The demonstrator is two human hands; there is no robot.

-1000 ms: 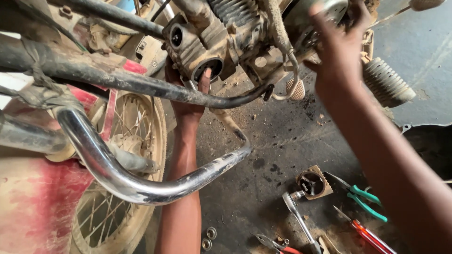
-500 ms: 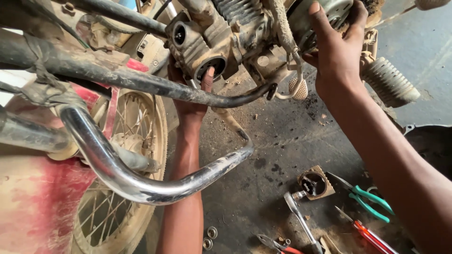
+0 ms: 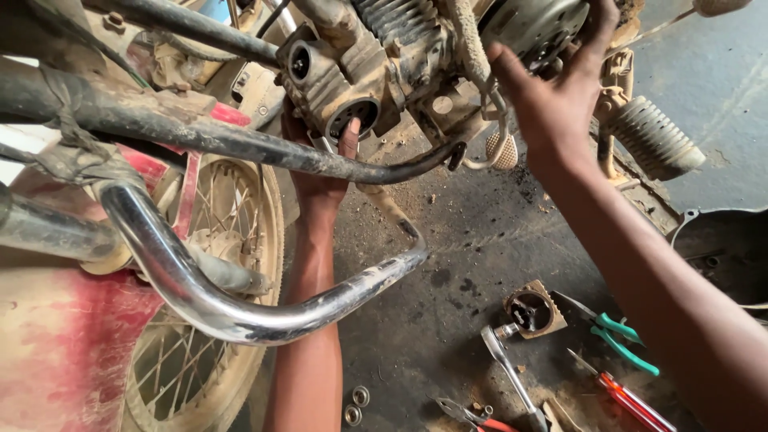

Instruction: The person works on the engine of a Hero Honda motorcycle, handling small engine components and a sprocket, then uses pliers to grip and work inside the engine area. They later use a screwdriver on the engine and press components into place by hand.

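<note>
engine (image 3: 400,64): dusty, finned, round port open | left hand (image 3: 320,172) gripping beneath; right hand (image 3: 560,96) spread on cover

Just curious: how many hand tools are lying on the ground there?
4, maybe more out of frame: green-handled pliers, red screwdriver, ratchet wrench, and red-handled pliers cut off by the bottom edge.

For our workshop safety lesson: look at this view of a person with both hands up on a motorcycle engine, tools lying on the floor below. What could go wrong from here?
1. The left hand reaches between the frame tube and the engine; fingers could get pinched if the engine shifts.
2. The right hand is spread on the round engine cover; it might slip off.
3. Pliers, a screwdriver and a wrench lie loose on the floor, possibly underfoot.
</note>
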